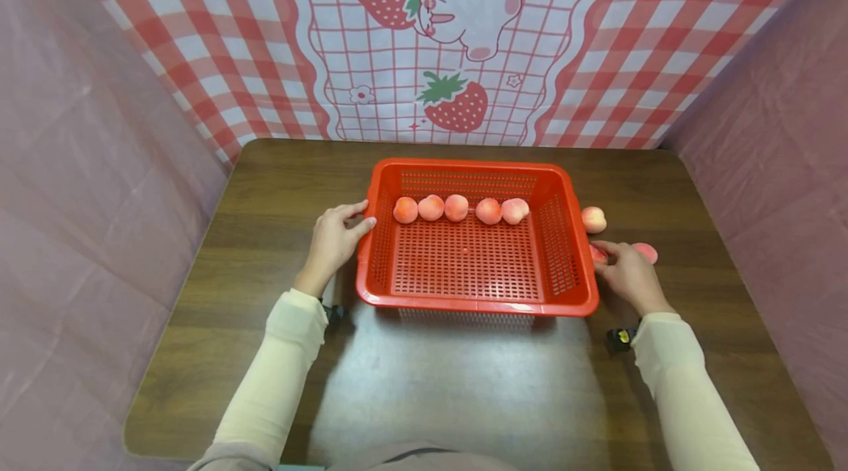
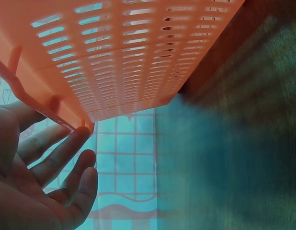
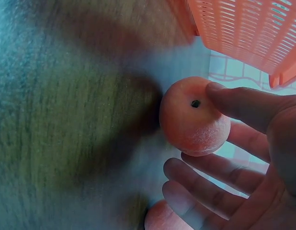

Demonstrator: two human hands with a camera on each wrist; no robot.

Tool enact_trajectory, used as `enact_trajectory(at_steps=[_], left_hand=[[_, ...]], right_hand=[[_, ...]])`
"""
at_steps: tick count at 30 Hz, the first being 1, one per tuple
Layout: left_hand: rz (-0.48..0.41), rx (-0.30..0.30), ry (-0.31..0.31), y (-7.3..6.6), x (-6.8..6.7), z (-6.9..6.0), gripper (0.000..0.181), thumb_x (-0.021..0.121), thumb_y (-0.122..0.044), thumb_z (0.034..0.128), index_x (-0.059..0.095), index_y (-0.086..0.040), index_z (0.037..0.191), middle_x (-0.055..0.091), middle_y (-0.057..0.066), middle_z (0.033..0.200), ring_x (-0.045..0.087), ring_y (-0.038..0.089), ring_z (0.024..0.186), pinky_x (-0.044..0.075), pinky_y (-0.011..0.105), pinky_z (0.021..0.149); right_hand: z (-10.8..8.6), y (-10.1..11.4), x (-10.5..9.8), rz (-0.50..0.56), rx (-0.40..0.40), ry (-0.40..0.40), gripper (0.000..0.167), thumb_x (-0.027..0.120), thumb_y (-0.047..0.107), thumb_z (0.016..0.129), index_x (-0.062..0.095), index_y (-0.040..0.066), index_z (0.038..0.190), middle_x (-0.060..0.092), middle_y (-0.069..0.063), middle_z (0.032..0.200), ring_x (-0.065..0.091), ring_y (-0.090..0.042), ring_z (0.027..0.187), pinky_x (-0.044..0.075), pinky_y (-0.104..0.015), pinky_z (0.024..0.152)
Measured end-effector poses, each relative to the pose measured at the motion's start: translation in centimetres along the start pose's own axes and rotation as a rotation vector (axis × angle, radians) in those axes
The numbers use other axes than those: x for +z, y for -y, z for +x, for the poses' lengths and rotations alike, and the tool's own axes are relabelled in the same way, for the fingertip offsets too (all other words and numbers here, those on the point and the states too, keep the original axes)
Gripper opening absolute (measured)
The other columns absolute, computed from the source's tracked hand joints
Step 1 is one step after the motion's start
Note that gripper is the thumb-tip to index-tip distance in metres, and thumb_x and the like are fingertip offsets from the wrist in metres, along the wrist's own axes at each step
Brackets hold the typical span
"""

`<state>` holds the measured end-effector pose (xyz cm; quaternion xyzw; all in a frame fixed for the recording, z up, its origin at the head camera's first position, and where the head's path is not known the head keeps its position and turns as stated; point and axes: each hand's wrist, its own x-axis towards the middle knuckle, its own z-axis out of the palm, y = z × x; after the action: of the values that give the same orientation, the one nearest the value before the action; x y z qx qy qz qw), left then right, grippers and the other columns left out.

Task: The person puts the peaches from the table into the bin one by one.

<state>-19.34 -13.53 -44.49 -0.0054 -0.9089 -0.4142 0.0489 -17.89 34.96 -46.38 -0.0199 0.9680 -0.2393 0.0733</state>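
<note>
A red perforated plastic basket (image 1: pixel 464 307) stands on the table, with several peaches (image 1: pixel 456 207) in a row along its far side. My left hand (image 1: pixel 333 239) holds the basket's left rim; in the left wrist view its fingertips (image 2: pixel 82 133) touch the rim from outside. Beyond the basket's right side, my right hand (image 1: pixel 632 276) pinches a peach (image 3: pixel 193 124) between thumb and fingers, close to the tabletop. Another peach (image 1: pixel 645 253) lies just right of that hand, partly hidden by it. One more peach (image 1: pixel 594 220) sits farther back beside the basket.
The wooden table (image 1: pixel 252 353) carries the basket near its back edge. Behind rises a red-and-white checked cloth (image 1: pixel 232 29) with strawberry prints. Plain pinkish curtains (image 1: pixel 86 199) hang at both sides.
</note>
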Motion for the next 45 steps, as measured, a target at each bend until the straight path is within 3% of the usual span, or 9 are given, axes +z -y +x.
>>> enact_trajectory(at_steps=[8,19,37,45], left_hand=[[-0.002,-0.008,-0.01,0.2,0.1,-0.1,0.044,0.072,-0.027,0.0883,0.065,-0.01,0.128,0.069,0.016,0.12,0.066,0.035,0.1,0.051,0.046,0.091],[-0.014,-0.001,-0.043,0.0,0.3,-0.2,0.042,0.072,-0.027,0.0877,0.067,-0.009,0.125,0.069,0.016,0.119,0.065,0.034,0.1,0.051,0.046,0.09],[-0.033,-0.009,-0.032,0.2,0.2,-0.2,0.042,0.072,-0.028,0.0881,0.066,-0.009,0.126,0.068,0.017,0.121,0.067,0.036,0.101,0.051,0.047,0.092],[-0.029,-0.013,-0.037,0.2,0.2,-0.2,0.042,0.072,-0.028,0.0877,0.067,-0.01,0.125,0.068,0.017,0.12,0.066,0.037,0.102,0.05,0.047,0.091]], right_hand=[[0.3,0.1,-0.1,-0.021,0.023,0.02,0.048,0.063,0.023,0.093,0.055,-0.005,0.131,0.057,-0.035,0.123,0.056,-0.05,0.107,0.045,-0.062,0.087],[0.3,0.2,-0.1,-0.021,0.053,0.026,0.047,0.059,0.024,0.094,0.054,-0.004,0.132,0.064,-0.03,0.116,0.061,-0.043,0.099,0.048,-0.058,0.083],[-0.4,0.2,-0.5,-0.013,0.02,-0.106,0.041,0.063,0.023,0.092,0.061,-0.003,0.123,0.069,-0.022,0.093,0.061,-0.032,0.079,0.047,-0.041,0.067],[-0.6,0.3,-1.4,0.011,0.028,-0.176,0.046,0.063,0.034,0.094,0.061,-0.001,0.124,0.068,-0.027,0.104,0.064,-0.041,0.089,0.047,-0.051,0.074]])
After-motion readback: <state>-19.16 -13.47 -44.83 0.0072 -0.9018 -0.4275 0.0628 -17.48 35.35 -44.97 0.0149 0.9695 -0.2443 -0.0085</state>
